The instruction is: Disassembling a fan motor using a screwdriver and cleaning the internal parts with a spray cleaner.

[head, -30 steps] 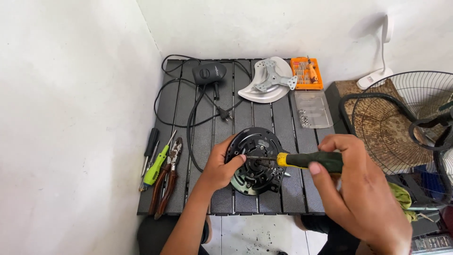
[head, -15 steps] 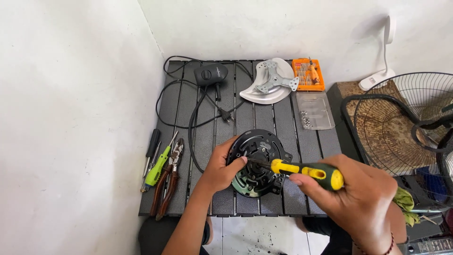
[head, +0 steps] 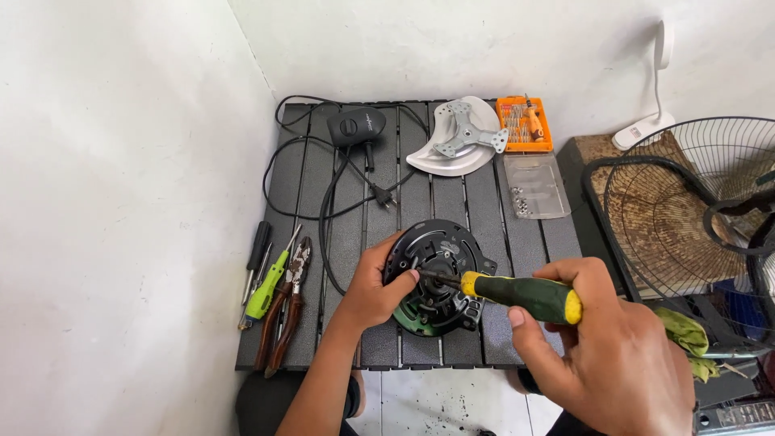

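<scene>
A round black fan motor housing (head: 442,250) with a green inner part lies near the front edge of a dark slatted table (head: 476,202). My left hand (head: 373,284) grips its left side, thumb on the face. My right hand (head: 607,347) holds a screwdriver with a green and yellow handle (head: 521,294); its dark tip rests on the motor's face just left of centre, next to my left thumb.
At the table's left edge lie pliers (head: 286,303), a green-handled tool (head: 268,287) and a black screwdriver (head: 256,254). Behind sit a black control box with cable (head: 357,127), a white motor cover (head: 460,137), an orange bit set (head: 523,123) and a clear lid with screws (head: 533,187). A wire fan guard (head: 694,218) stands right.
My right hand has shifted lower and right, tilting the screwdriver so its tip stays on the motor face. My left hand keeps its grip on the housing.
</scene>
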